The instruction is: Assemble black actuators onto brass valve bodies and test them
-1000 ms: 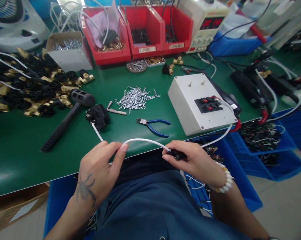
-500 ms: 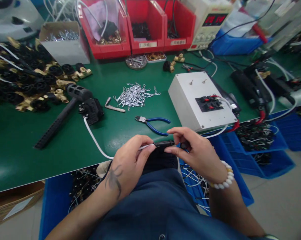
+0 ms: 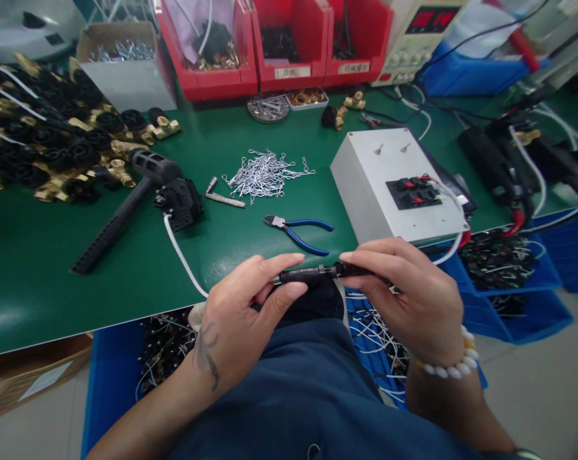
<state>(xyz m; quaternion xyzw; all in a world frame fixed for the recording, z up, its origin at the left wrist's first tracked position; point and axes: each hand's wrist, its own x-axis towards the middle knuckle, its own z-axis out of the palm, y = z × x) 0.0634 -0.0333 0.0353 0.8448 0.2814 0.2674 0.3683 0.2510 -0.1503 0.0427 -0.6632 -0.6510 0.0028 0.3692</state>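
Between thumb and fingers, my left hand (image 3: 243, 313) pinches a black cable connector (image 3: 301, 275) in front of my lap. From that hand's far side a white cable (image 3: 181, 259) runs up to a black plastic housing (image 3: 179, 203) on the bench. My right hand (image 3: 408, 297) grips a second black connector piece (image 3: 355, 270), its inner end against the first one, in line. I cannot tell whether the two are locked together. Just beyond my hands lie blue-handled cutting pliers (image 3: 308, 233).
A pile of metal clip pins (image 3: 265, 176) lies mid-bench, beside a bent metal tool (image 3: 226, 199). A grey switch box (image 3: 394, 185) stands right. Brass-and-black valves (image 3: 54, 147) crowd the left, near a black hammer-shaped part (image 3: 121, 220). Red bins (image 3: 217, 83) line the back.
My right hand has closed its fingers round the second connector piece and brought its end to the connector in my left hand. The view has shifted slightly.
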